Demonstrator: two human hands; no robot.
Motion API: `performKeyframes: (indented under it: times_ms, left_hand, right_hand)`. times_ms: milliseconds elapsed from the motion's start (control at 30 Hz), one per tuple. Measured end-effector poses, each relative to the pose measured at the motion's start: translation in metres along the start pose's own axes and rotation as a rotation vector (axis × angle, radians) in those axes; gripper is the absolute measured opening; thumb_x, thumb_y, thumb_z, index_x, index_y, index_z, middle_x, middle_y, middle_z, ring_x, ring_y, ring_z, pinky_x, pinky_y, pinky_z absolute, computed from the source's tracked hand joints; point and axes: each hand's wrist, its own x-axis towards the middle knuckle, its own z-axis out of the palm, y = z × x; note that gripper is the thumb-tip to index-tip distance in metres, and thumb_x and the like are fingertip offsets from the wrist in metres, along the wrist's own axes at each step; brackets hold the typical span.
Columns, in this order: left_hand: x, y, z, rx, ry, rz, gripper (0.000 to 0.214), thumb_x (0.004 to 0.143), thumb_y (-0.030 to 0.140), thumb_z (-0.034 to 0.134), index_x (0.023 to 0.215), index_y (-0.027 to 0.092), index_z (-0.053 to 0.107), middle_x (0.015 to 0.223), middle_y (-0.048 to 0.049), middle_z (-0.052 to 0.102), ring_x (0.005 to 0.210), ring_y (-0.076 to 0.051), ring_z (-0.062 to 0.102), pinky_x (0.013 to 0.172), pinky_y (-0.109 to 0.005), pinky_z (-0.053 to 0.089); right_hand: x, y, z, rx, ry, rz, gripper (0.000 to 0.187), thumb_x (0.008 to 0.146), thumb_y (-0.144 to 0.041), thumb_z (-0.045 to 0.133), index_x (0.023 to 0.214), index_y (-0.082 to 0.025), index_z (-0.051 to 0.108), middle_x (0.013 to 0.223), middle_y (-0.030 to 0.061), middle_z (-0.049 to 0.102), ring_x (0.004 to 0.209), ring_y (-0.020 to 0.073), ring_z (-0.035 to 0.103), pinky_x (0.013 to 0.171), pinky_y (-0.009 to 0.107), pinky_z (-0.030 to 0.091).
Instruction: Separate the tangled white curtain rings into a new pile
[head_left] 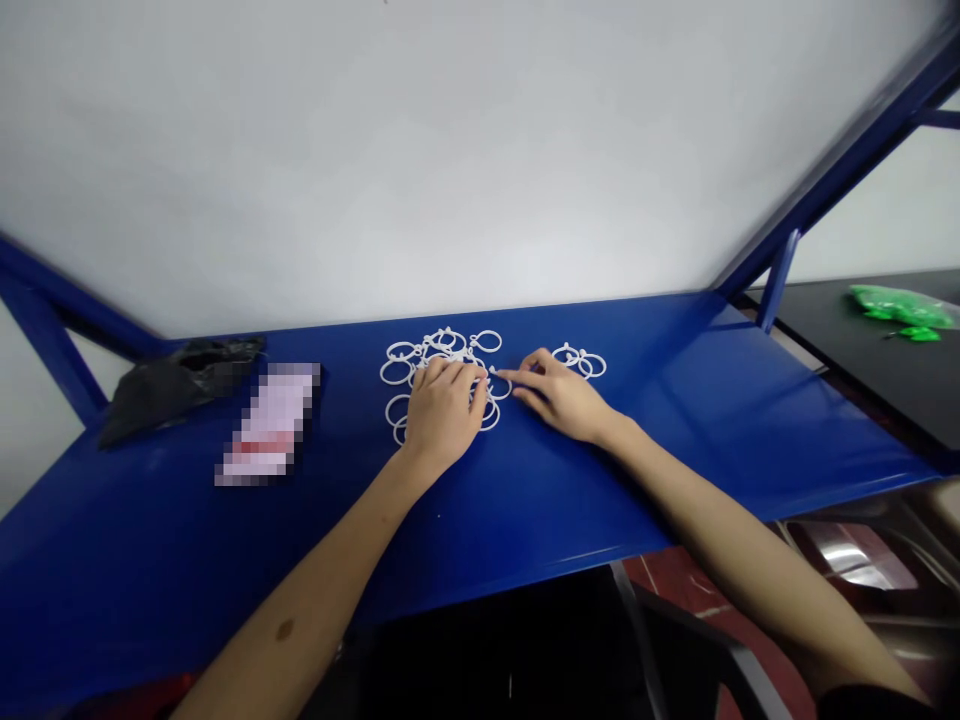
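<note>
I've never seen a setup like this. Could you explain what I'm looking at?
There's no machine here: these are a person's bare hands, in one picture from a camera worn on the head, looking forward and down. On the blue surface lies a pile of thin white rings with small knobs. The left hand rests over the pile; the right hand reaches its index finger to the pile's right edge. Whether either grips a ring is hard to tell. A smaller group of rings lies beyond the right hand. Off to the left are a black bag and a pixelated pinkish item.
</note>
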Motion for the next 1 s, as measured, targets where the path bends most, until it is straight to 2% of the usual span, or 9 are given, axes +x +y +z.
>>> performKeyframes:
  times_ms: [100,267,367,500,633,767,833,900,1000]
  left_hand:
    - [0.000,0.001,0.000,0.019,-0.007,-0.019,0.015,0.096,0.024,0.054,0.097,0.021,0.069,0.097,-0.0047,0.075,0.099,-0.029,0.058,0.086,-0.044,0.043]
    - [-0.001,0.000,0.003,0.003,-0.010,-0.020,0.013,0.096,0.025,0.056,0.097,0.021,0.068,0.098,-0.0050,0.075,0.100,-0.029,0.059,0.086,-0.044,0.043]
    - [0.000,-0.001,0.004,-0.057,0.020,-0.050,0.014,0.095,0.028,0.058,0.101,0.020,0.069,0.100,-0.0054,0.076,0.101,-0.029,0.059,0.089,-0.045,0.044]
    - [0.003,0.000,0.001,-0.263,0.067,-0.146,0.020,0.094,0.032,0.061,0.108,0.021,0.070,0.095,-0.0050,0.076,0.100,-0.025,0.062,0.091,-0.042,0.047]
    - [0.005,0.002,-0.007,-0.585,-0.012,-0.277,0.021,0.096,0.030,0.057,0.111,0.024,0.070,0.091,-0.0020,0.077,0.087,-0.018,0.067,0.077,-0.032,0.051]
    - [0.006,0.003,-0.011,-0.791,-0.064,-0.395,0.026,0.092,0.032,0.062,0.115,0.024,0.068,0.091,-0.0023,0.078,0.074,-0.015,0.068,0.068,-0.030,0.051]
    - [0.005,0.004,-0.010,-0.841,-0.056,-0.399,0.026,0.091,0.033,0.063,0.115,0.024,0.069,0.092,-0.0031,0.078,0.079,-0.016,0.070,0.071,-0.030,0.052]
    - [0.005,0.005,-0.010,-0.871,-0.043,-0.378,0.025,0.091,0.032,0.063,0.114,0.025,0.070,0.094,-0.0032,0.078,0.087,-0.017,0.072,0.075,-0.030,0.054]
    - [0.004,0.007,-0.010,-0.896,-0.035,-0.361,0.024,0.091,0.031,0.063,0.113,0.026,0.071,0.095,-0.0027,0.077,0.093,-0.018,0.072,0.082,-0.032,0.055]
  right_hand:
    - [0.004,-0.011,0.006,0.010,-0.051,-0.085,0.026,0.100,-0.030,0.053,0.119,-0.024,0.071,0.108,0.0109,0.060,0.093,0.0226,0.058,0.086,0.041,0.053]
    - [0.005,-0.012,-0.004,0.018,0.005,0.026,0.024,0.101,-0.024,0.050,0.102,-0.020,0.073,0.106,0.0111,0.061,0.079,0.0187,0.059,0.071,0.034,0.054]
    - [0.002,-0.014,-0.012,0.030,0.083,0.075,0.023,0.101,-0.024,0.049,0.103,-0.021,0.072,0.115,0.0117,0.060,0.080,0.0177,0.062,0.071,0.034,0.054]
    - [-0.002,-0.028,-0.018,0.087,0.132,0.035,0.024,0.103,-0.023,0.046,0.106,-0.022,0.070,0.125,0.0116,0.060,0.087,0.0175,0.065,0.074,0.033,0.056]
    - [-0.003,-0.042,-0.020,0.129,0.161,-0.036,0.022,0.104,-0.024,0.046,0.108,-0.021,0.068,0.126,0.0123,0.061,0.088,0.0175,0.067,0.074,0.034,0.058]
    - [-0.003,-0.050,-0.018,0.231,0.272,-0.048,0.013,0.101,-0.026,0.055,0.106,-0.023,0.066,0.124,0.0106,0.061,0.094,0.0188,0.068,0.083,0.039,0.059]
    - [-0.002,-0.054,-0.016,0.339,0.314,0.024,0.015,0.098,-0.029,0.060,0.112,-0.024,0.062,0.122,0.0093,0.062,0.090,0.0176,0.069,0.083,0.038,0.059]
    - [-0.002,-0.058,-0.013,0.474,0.339,0.149,0.027,0.096,-0.033,0.063,0.120,-0.023,0.057,0.118,0.0086,0.065,0.082,0.0161,0.070,0.077,0.036,0.060]
    - [-0.001,-0.062,-0.011,0.609,0.325,0.318,0.033,0.094,-0.037,0.064,0.121,-0.021,0.054,0.110,0.0082,0.069,0.078,0.0166,0.071,0.071,0.034,0.060]
